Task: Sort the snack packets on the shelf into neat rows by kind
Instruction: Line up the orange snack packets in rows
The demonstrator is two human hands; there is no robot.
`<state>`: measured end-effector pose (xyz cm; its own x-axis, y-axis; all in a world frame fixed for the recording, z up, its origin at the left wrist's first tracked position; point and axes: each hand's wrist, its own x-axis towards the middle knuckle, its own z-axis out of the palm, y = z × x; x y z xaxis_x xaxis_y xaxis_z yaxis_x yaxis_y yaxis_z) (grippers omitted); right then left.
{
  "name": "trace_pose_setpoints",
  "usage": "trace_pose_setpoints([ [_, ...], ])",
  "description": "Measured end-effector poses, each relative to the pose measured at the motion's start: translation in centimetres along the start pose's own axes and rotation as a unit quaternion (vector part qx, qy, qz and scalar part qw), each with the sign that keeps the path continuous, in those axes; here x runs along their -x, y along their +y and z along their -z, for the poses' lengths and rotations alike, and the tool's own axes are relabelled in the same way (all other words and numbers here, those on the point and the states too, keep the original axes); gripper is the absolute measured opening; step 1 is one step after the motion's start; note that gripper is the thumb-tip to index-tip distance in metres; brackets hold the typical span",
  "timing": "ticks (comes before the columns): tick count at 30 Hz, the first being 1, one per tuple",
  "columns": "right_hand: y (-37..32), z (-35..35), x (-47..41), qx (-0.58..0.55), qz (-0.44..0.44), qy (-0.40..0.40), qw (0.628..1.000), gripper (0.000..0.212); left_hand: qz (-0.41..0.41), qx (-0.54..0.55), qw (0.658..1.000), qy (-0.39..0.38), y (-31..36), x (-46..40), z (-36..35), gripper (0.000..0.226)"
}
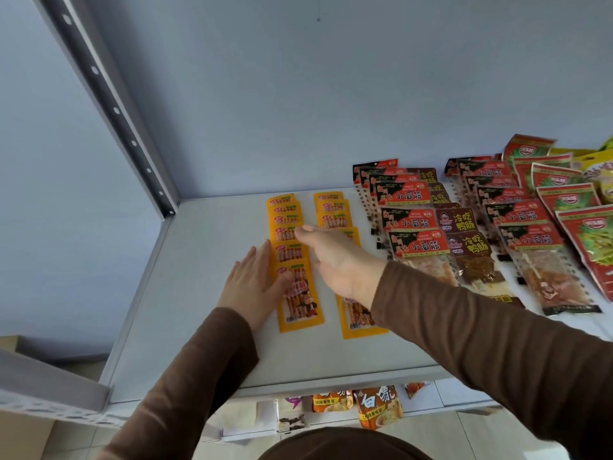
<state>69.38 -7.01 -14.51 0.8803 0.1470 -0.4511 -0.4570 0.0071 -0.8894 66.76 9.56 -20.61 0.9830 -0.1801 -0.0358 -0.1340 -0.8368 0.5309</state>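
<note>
Left hand [253,283] flat, fingers straight, against left row of yellow plastic snack packets [292,250] on grey metal shelf [199,293]. Right hand [335,260] relaxed, fingers extended over second yellow row [335,214], gripping nothing.

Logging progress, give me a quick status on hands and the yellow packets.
Left hand flat against left yellow packet row. Right hand open over right yellow packet row. Nothing blocking.

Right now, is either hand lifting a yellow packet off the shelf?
No, the left hand and right hand rest on yellow packets lying flat.
</note>
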Motion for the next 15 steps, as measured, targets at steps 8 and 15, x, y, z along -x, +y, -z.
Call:
trace_pose_setpoints([
  [8, -5.7, 0.2, -7.6, 0.0, 0.014, 0.071, 0.997, 0.036, 0.118, -0.016, 0.993, 0.015, -0.8, -12.9, 3.1, 0.049],
  [15, -6.1, -0.3, -10.1, 0.0, -0.014, 0.089, 0.996, 0.078, 0.12, -0.071, 0.99, 0.01, -1.4, -14.3, 1.4, 0.053],
])
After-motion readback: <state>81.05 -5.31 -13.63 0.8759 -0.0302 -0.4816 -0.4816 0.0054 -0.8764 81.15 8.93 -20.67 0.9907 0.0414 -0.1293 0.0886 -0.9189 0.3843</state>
